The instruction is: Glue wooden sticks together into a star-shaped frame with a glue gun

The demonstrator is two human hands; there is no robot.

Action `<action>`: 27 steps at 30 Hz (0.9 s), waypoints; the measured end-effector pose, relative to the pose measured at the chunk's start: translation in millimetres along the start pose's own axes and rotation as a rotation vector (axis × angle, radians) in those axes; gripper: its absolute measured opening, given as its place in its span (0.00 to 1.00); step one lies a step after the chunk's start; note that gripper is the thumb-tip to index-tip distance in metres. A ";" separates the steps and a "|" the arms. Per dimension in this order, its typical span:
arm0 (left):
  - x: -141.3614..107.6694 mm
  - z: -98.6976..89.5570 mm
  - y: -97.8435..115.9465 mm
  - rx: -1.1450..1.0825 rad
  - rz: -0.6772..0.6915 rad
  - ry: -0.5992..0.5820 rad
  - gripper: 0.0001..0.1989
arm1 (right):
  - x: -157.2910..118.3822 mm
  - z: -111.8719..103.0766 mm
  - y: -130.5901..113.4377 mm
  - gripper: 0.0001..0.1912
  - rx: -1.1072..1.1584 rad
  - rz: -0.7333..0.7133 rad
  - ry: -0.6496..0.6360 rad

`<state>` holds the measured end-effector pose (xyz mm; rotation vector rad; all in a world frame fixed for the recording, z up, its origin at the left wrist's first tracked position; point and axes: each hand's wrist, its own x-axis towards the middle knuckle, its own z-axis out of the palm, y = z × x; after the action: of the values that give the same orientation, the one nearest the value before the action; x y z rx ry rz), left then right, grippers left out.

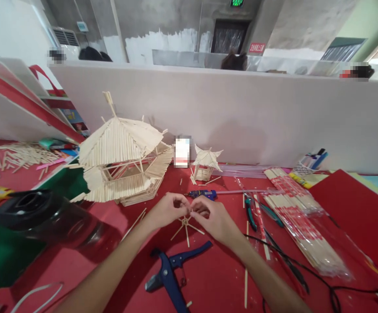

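My left hand [173, 206] and my right hand [209, 214] meet above the red tabletop, thumbs and fingertips pinched close together. Whatever lies between the fingertips is too small to make out. Just below them is a small star-shaped frame of thin wooden sticks [185, 222], its legs spread out from a ring; the hands partly cover its far side. Behind the hands lies a blue glue gun [202, 194]. Nearer to me, a dark blue pipe cutter [171, 274] rests with its handles apart.
A large stick pavilion [123, 161] stands left, a small stick pavilion [207, 164] behind. A dark bottle [55, 221] is at left. Packs of wooden sticks [302, 230], green-handled pliers [250, 213] and a black cable [293, 261] lie right. A white partition [208, 104] closes the back.
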<state>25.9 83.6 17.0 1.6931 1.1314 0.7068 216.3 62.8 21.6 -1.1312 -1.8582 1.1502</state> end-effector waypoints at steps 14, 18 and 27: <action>-42.6 -7.6 -32.4 0.511 0.122 0.045 0.12 | -4.0 14.1 40.8 0.03 -0.147 0.116 -0.094; -43.9 -3.1 -44.1 0.587 0.186 0.025 0.13 | -8.5 21.0 57.0 0.05 -0.246 0.058 -0.068; -43.7 2.5 -55.9 0.582 0.241 0.044 0.12 | -12.0 22.2 58.8 0.07 -0.291 -0.065 -0.018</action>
<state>-10.2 49.7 -33.9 2.3429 1.2542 0.5944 221.1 58.3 -42.1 -1.2096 -2.1092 0.8743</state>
